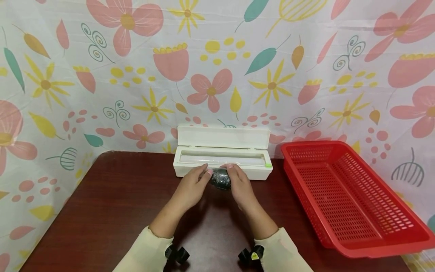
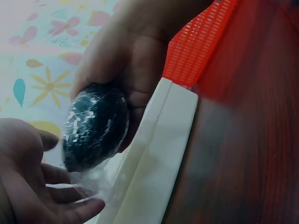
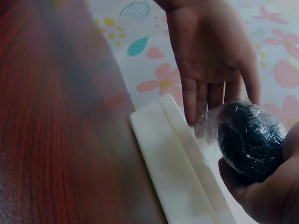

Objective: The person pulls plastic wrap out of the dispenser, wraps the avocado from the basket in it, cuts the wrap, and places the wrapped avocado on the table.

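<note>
A dark oval avocado-like thing point(image 1: 221, 178) wrapped in shiny cling film is held in front of a white box. My right hand point(image 1: 240, 185) grips it, with fingers and thumb around one end, as the right wrist view shows. On its other side, my left hand point(image 1: 194, 186) has its fingers loosely extended and its thumb apart from them. These fingers touch a loose tail of clear film point(image 2: 100, 182) trailing from the wrapped thing. Just behind both hands stands the white film box point(image 1: 222, 170), its lid raised, with a roll of film point(image 1: 222, 159) inside.
A red plastic basket point(image 1: 293, 181) with perforated sides stands at the right of the dark brown tabletop point(image 1: 112, 211). Behind the table hangs a flower-patterned cloth point(image 1: 210, 49). A small green piece point(image 1: 268, 165) sits at the box's right front corner.
</note>
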Demonstrator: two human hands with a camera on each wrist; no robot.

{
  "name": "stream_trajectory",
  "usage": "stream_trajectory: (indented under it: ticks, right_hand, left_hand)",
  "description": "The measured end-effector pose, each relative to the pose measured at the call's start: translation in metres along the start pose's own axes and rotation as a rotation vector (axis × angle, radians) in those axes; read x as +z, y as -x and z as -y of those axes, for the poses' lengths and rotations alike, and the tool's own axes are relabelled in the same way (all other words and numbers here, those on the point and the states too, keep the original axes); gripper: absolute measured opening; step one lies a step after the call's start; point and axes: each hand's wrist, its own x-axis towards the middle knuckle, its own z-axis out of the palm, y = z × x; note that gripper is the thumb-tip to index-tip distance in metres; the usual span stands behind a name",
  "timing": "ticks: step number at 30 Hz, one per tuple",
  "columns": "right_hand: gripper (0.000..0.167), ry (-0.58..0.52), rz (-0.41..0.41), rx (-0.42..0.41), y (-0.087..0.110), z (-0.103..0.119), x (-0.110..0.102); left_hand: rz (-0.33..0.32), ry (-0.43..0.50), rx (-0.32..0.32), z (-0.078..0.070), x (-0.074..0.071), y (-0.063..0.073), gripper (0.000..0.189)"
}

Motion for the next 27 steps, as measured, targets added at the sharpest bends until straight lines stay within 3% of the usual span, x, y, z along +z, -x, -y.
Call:
stream_trajectory:
  ticks: [4, 11, 21, 27]
  right_hand:
    - [0.037, -0.008, 0.012, -0.009, 0.003, 0.001, 0.003]
    - [0.037, -0.021, 0.014, -0.025, 0.006, 0.002, 0.006]
    - [0.035, -0.036, 0.005, -0.058, 0.01, 0.006, 0.011]
    - [0.033, -0.032, -0.036, -0.071, 0.013, 0.005, 0.014]
  left_hand:
    - [0.039, 0.078, -0.039, 0.0, 0.003, 0.001, 0.063]
    - [0.013, 0.208, -0.075, 0.002, 0.01, -0.001, 0.061]
    - [-0.051, 0.506, -0.052, 0.005, 0.02, -0.005, 0.05]
    - [-0.031, 0.648, -0.04, 0.004, 0.021, -0.004, 0.046]
